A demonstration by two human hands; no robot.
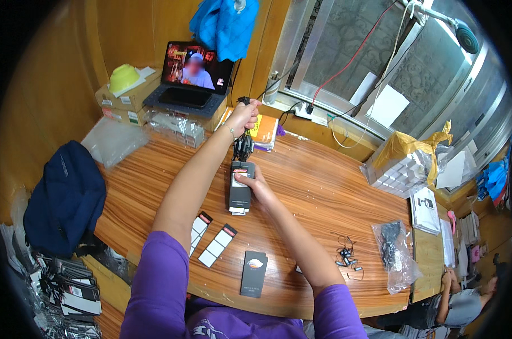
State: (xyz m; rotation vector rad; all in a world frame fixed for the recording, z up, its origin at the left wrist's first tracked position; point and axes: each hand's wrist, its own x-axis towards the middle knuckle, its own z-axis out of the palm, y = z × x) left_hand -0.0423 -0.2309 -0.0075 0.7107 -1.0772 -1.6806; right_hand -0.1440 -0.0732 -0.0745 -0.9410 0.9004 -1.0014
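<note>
My left hand (pixel 244 117) reaches far out, its fingers closed round the gathered black cords (pixel 243 148) of a bundle of hang tags. Below it, my right hand (pixel 255 185) grips the stacked dark grey hang tags (pixel 240 195), its thumb lying across a white label on the top one. The cords run between the two hands. Nearer to me lie a loose dark hang tag (pixel 255 274) and two tags with white label panels (pixel 218 246), one partly hidden by my left forearm. Right of my right forearm is a small heap of black tag strings (pixel 348 257).
A tablet (pixel 196 69) plays video at the back left, beside a yellow-green bowl (pixel 124 78) on cartons. A dark blue cloth bag (pixel 66 198) sits at the left edge. To the right are a plastic bag (pixel 394 254) and wrapped white boxes (pixel 400 169). Another person (pixel 465 302) sits far right.
</note>
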